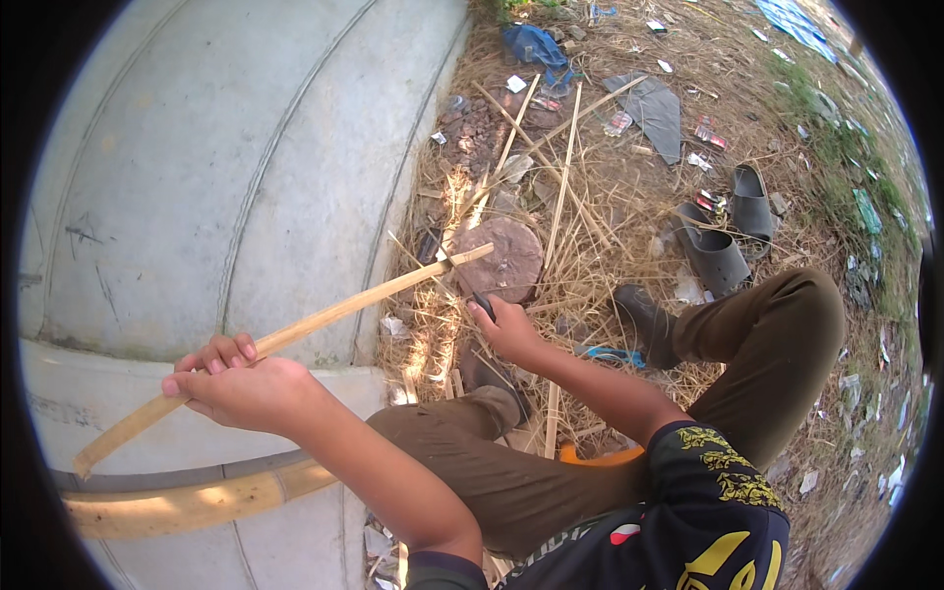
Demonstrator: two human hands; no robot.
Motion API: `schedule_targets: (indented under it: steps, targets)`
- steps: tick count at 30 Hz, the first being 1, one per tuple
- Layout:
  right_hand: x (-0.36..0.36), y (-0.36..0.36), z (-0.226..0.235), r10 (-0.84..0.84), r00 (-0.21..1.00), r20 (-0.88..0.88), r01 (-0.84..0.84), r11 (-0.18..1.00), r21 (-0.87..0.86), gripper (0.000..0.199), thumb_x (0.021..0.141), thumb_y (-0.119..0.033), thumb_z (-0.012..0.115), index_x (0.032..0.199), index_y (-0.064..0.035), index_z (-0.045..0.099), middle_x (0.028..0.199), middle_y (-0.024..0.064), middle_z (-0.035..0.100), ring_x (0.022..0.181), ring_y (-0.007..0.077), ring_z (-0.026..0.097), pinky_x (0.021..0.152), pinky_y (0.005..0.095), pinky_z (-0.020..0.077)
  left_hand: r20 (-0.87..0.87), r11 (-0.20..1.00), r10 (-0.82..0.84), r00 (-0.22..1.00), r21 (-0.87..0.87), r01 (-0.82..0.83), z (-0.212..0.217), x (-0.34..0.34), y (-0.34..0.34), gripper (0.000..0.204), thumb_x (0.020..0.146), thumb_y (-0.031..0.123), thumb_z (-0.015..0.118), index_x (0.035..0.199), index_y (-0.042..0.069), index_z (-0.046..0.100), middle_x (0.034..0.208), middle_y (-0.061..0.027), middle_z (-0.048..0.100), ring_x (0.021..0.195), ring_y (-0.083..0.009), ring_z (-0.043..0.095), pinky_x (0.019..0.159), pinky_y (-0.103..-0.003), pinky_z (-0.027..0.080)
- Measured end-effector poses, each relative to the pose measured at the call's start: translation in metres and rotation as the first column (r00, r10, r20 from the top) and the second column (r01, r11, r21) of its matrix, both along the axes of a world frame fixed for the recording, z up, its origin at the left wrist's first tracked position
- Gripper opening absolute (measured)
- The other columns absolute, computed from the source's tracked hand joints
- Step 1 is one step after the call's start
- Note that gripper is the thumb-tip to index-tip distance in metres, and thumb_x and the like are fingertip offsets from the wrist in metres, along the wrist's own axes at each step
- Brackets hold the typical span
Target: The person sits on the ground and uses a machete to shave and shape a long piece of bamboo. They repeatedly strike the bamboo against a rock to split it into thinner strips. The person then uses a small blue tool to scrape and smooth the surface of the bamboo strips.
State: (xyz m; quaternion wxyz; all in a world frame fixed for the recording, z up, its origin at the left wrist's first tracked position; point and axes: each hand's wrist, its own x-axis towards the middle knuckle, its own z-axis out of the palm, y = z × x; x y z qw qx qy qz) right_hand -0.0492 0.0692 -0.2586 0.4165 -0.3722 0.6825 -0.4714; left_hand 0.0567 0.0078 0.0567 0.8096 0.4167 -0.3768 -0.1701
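Note:
My left hand (pixel 236 388) is wrapped round a long bamboo strip (pixel 344 311), whose lower end sticks out past my palm. The strip slants up to the right, and its far tip lies over a round brown block (pixel 511 264); whether it touches the block I cannot tell. In my right hand (pixel 509 329) is a knife (pixel 481 303) with a dark handle, the fingers closed around it. Its thin blade runs up to the strip near the far tip and seems to meet it there.
A pale concrete wall (pixel 197 187) fills the left side, with a thick bamboo pole (pixel 206 501) below. Shavings and long thin strips (pixel 564 187) litter the ground. Grey sandals (pixel 716 258), a blue plastic bag (pixel 534 45) and scattered rubbish lie farther right and back.

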Motion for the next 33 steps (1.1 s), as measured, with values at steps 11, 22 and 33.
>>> schedule_targets:
  steps: [11, 22, 33]
  targets:
    - [0.003, 0.012, -0.012, -0.097, 0.995, 0.012, 0.095, 0.993, 0.073, 0.040, 0.104, -0.039, 0.053, 0.095, 0.0006, 0.056, 0.074, 0.0257, 0.065, 0.071, 0.0465, 0.065, 0.067, 0.0530, 0.0490, -0.204, 0.961, -0.275, 0.939, -0.083, 0.263, 0.001, 0.015, -0.003, 0.050, 0.111, 0.051, 0.020, 0.085, 0.014, 0.042, 0.073, -0.0003, 0.032, 0.063, -0.0141, 0.030, 0.061, -0.028, 0.034]
    - [-0.003, 0.010, -0.073, -0.207, 0.978, -0.035, 0.210, 0.963, 0.172, 0.044, 0.103, -0.041, 0.051, 0.097, 0.0014, 0.061, 0.085, 0.0280, 0.067, 0.084, 0.0471, 0.067, 0.074, 0.0536, 0.0503, 0.042, 0.904, -0.404, 0.914, -0.137, 0.406, -0.011, -0.001, 0.001, 0.037, 0.108, 0.047, 0.047, 0.096, 0.013, 0.041, 0.068, 0.0019, 0.031, 0.061, -0.0124, 0.031, 0.060, -0.031, 0.032]
    - [-0.020, -0.002, 0.021, -0.069, 0.997, 0.026, 0.072, 0.986, -0.150, 0.045, 0.104, -0.041, 0.051, 0.096, 0.0020, 0.059, 0.072, 0.0235, 0.065, 0.068, 0.0436, 0.064, 0.065, 0.0510, 0.0478, 0.171, 0.675, -0.708, 0.685, -0.118, 0.728, -0.003, -0.006, -0.004, 0.067, 0.092, 0.082, 0.036, 0.074, 0.018, 0.028, 0.050, 0.0061, 0.015, 0.050, -0.0082, 0.003, 0.047, -0.028, 0.005]
